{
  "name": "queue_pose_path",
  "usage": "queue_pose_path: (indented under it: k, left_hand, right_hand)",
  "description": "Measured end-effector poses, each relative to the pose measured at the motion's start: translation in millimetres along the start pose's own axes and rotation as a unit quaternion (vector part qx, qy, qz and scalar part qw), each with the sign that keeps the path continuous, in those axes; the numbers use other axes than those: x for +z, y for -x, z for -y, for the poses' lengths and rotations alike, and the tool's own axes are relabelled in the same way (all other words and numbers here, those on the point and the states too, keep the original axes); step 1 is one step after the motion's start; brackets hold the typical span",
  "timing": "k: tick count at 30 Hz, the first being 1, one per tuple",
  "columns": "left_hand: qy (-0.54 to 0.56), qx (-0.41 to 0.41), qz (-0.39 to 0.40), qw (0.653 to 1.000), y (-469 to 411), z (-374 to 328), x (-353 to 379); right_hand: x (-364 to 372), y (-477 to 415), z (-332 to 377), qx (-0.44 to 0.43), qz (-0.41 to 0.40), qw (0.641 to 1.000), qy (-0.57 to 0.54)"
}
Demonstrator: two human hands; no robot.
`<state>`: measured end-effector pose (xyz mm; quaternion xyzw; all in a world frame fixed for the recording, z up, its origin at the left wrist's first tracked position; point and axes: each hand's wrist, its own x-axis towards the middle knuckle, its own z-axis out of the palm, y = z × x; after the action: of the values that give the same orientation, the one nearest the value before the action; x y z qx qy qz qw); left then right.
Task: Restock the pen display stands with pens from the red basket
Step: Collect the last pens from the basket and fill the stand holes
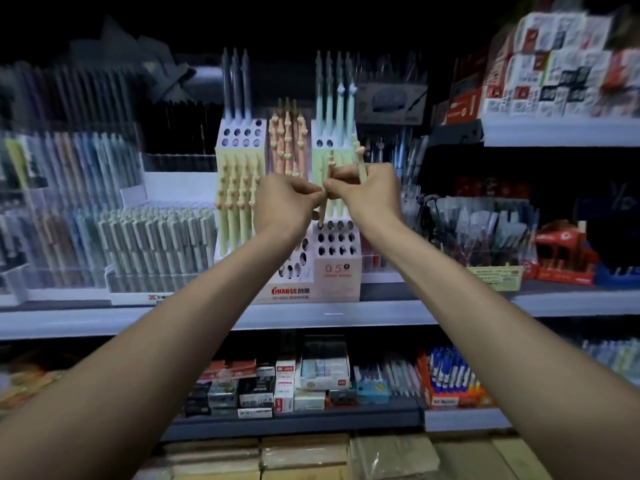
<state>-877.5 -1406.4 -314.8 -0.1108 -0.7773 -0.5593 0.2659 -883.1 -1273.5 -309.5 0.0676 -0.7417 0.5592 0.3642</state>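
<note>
Both hands are raised to the pen display stand (337,271) on the shelf (450,306).

Left hand (287,200): fingers curled, pinching a pale green pen (323,211) at about mid-barrel.

Right hand (369,195): at 3 o'clock of the left and touching it. Its fingertips appear to steady the same pen, and it also clasps at least one spare pen (360,164) that sticks up toward 12 o'clock.

The held pen is nearly upright with its tip toward 6 o'clock, at the back row of empty holes (336,239) in the stand's lower right tier. Red basket: not in view.

Handling (judgement): the pen is light and stiff, and its smooth plastic barrel is probably a little slippery. The small topper at the upper end looks like the frail part. Hold it at mid-barrel, not by the topper, so the tip can be steered. The holes are close-set, so pens standing at 12 o'clock could be knocked.
</note>
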Motion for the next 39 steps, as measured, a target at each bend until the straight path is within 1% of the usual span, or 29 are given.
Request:
queue_pose_path:
  k: [6, 11, 14, 16, 19, 24, 27, 31, 39]
  left_hand:
    - [-0.054, -0.026, -0.027, 0.998, -16.4, 3.0, 12.1]
    - [-0.083, -0.043, -0.004, 0.996, -20.0, 3.6, 14.2]
    - [-0.106, -0.055, -0.007, 0.993, -17.8, 7.2, 17.5]
    - [-0.104, -0.073, -0.017, 0.992, -13.1, 10.6, 22.8]
    - [-0.091, -0.088, -0.045, 0.991, -3.2, 13.4, 32.4]
    - [-0.093, -0.092, -0.087, 0.988, 2.5, 18.2, 45.4]
    - [-0.125, -0.076, -0.101, 0.984, 2.9, 19.1, 49.9]
    - [-0.171, -0.059, -0.102, 0.978, 1.8, 20.9, 50.6]
    - [-0.188, -0.061, -0.086, 0.976, -1.9, 27.4, 51.9]
  right_hand:
    - [9.9, -19.3, -13.3, 0.014, 0.004, 1.000, 0.010]
    - [15.4, -23.6, -21.0, 0.042, -0.001, 0.999, 0.026]
    - [18.9, -24.7, -23.9, 0.049, 0.001, 0.998, 0.043]
    - [20.1, -21.6, -25.2, 0.059, 0.011, 0.997, 0.055]
    - [22.3, -17.6, -29.9, 0.070, 0.006, 0.996, 0.056]
    - [21.7, -16.8, -28.8, 0.077, 0.002, 0.995, 0.069]
    - [22.2, -14.3, -27.1, 0.074, -0.006, 0.993, 0.089]
    - [27.3, -13.9, -25.5, 0.078, -0.011, 0.992, 0.098]
    - [31.9, -12.4, -28.2, 0.100, -0.028, 0.986, 0.132]
